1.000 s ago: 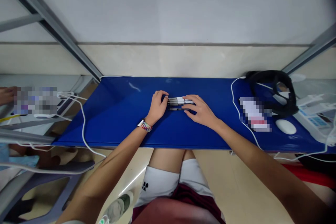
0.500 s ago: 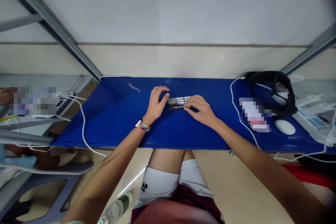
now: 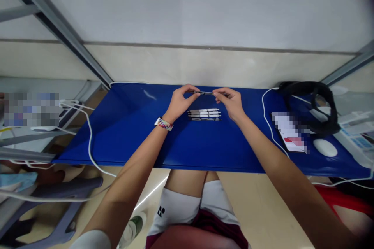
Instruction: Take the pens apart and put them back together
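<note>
A dark pen (image 3: pixel 206 93) is held level between my two hands, close to the back edge of the blue table (image 3: pixel 140 136). My left hand (image 3: pixel 184 100) pinches its left end between thumb and fingers. At the other end, my right hand (image 3: pixel 229 100) is closed on the pen in the same way. Below them on the table, several pens (image 3: pixel 203 114) lie side by side in a neat row, mostly white, with a darker one nearest to me. Neither hand touches this row.
On the right lie a phone (image 3: pixel 290 132), a white mouse (image 3: pixel 325 148), a black headset-like strap (image 3: pixel 312 124) and a white cable (image 3: pixel 264 113). Another white cable (image 3: pixel 90 136) crosses the table's left edge. A bottle (image 3: pixel 133 227) stands on the floor.
Both hands have moved from the row of pens toward the back of the table and now hold a dark pen between them. The row lies uncovered. The view has shifted slightly.
</note>
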Demonstrator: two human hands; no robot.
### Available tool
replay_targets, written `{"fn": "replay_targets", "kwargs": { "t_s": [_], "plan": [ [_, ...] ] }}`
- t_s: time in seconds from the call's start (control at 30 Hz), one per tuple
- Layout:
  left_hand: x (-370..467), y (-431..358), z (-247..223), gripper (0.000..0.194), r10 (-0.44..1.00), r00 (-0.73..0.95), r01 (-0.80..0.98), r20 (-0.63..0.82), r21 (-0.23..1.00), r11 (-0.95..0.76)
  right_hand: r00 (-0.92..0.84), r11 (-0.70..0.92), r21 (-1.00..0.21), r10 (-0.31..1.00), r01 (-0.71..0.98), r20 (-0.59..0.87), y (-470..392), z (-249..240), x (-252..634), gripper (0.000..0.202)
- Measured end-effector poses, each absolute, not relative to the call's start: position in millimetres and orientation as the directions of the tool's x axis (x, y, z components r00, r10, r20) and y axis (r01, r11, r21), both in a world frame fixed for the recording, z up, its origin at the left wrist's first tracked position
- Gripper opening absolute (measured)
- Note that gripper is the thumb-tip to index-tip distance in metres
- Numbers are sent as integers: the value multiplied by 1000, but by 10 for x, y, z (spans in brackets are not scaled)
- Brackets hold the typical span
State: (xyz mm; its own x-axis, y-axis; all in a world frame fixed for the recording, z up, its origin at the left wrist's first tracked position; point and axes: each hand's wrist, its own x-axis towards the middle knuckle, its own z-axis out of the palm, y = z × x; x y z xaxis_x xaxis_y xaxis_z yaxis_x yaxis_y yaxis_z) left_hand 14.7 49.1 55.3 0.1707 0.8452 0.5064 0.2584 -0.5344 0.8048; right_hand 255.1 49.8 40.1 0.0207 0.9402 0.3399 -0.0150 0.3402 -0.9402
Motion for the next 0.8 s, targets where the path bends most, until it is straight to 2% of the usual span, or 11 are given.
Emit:
{"fn": "replay_targets", "kwargs": {
  "t_s": [0.17, 0.5, 0.8],
  "plan": [
    [133, 695, 521, 9, 847, 164, 257, 505, 807, -531, 22, 222, -958, 975, -180, 221, 601, 345, 2637, 29],
    [-9, 718, 331, 18, 897, 176, 213, 405, 874, -436, -85, 157, -975, 981, -160, 172, 624, 236, 2701, 35],
    [12, 834, 172, 27, 946, 157, 64, 285, 952, -298, -60, 221, -968, 971, -122, 230, 729, 160, 2713, 29]
  ]
}}
